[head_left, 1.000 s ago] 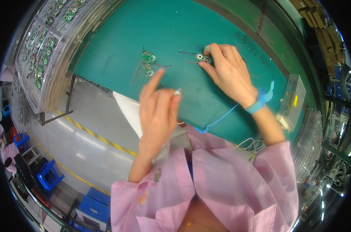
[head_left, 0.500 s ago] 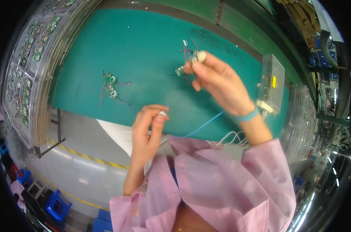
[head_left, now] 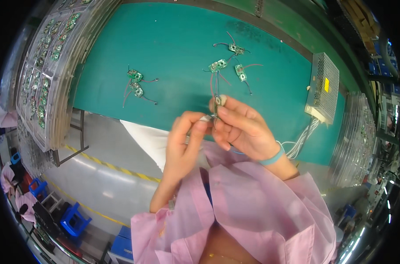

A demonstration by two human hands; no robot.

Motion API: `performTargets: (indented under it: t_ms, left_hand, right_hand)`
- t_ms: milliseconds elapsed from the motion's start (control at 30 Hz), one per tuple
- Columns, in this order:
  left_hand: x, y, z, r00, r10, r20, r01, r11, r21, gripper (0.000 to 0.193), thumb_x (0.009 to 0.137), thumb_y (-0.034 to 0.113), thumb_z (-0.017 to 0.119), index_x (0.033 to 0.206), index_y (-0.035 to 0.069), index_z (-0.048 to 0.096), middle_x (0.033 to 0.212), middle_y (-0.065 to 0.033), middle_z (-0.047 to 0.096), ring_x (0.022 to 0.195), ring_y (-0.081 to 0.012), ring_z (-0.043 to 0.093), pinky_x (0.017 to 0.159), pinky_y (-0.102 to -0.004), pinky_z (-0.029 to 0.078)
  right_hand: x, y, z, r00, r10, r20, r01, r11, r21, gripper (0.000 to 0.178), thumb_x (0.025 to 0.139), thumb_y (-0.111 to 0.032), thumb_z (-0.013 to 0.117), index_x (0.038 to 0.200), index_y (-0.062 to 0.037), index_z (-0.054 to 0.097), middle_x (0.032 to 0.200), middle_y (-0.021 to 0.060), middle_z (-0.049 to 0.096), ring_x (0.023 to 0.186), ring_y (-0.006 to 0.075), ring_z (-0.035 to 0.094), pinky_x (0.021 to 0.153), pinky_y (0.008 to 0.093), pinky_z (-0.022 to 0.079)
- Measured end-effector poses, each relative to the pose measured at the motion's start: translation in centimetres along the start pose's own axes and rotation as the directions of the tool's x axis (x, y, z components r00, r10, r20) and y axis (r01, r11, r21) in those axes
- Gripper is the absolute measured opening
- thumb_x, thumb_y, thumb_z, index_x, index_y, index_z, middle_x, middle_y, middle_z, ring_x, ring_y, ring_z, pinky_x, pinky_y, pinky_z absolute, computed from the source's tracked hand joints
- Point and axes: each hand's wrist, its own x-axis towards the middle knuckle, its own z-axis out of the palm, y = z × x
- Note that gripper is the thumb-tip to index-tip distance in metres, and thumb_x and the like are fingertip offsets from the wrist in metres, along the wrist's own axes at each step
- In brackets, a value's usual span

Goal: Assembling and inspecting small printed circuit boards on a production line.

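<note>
My right hand (head_left: 246, 127) pinches a small circuit board (head_left: 217, 102) on edge between thumb and fingers, over the near side of the green mat; a pale cover shows at one fingertip. Thin wires trail from the board. My left hand (head_left: 182, 136) is closed in a pinch right beside it, its fingertips meeting the board's lower end; something small and whitish shows there, and I cannot make out what it grips. Beyond my hands lie three wired boards: a green one (head_left: 217, 65), one farther back (head_left: 236, 48) and one to the right (head_left: 240, 72).
Two more wired boards, an upper (head_left: 135, 75) and a lower (head_left: 137, 90), lie on the mat (head_left: 173, 44) at left. Stacked clear trays (head_left: 43, 79) of boards stand at the left edge. A perforated metal box (head_left: 325, 86) with white cables (head_left: 303, 138) sits at right.
My right hand has come back toward me from the boards on the right, carrying a board. My left hand has shifted slightly right to meet it. The whole view has shifted somewhat.
</note>
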Motion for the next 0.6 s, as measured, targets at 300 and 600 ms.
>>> performTargets:
  t_ms: [300,600]
  left_hand:
    - [-0.8,0.0,1.1,0.997,0.070,-0.040,-0.063,0.986,0.154,0.013,0.091,0.011,0.050,0.097,0.002,0.057,0.087,-0.0046,0.059,0.076,-0.0162,0.048,0.071,-0.0263,0.040]
    - [-0.8,0.2,1.7,0.995,0.082,-0.054,-0.069,0.975,0.213,0.012,0.091,0.011,0.051,0.097,0.003,0.058,0.087,-0.0042,0.059,0.075,-0.0164,0.047,0.070,-0.0267,0.040]
  right_hand:
    - [-0.9,0.2,-0.3,0.999,0.023,0.025,-0.025,0.994,0.104,0.018,0.095,-0.012,0.047,0.109,-0.0024,0.052,0.075,0.0025,0.058,0.057,0.0076,0.050,0.046,0.0203,0.036]
    - [-1.2,0.5,-1.0,0.999,0.025,0.027,-0.028,0.991,0.132,0.019,0.095,-0.013,0.046,0.110,-0.0025,0.053,0.075,0.0019,0.058,0.058,0.0075,0.049,0.048,0.0204,0.037]
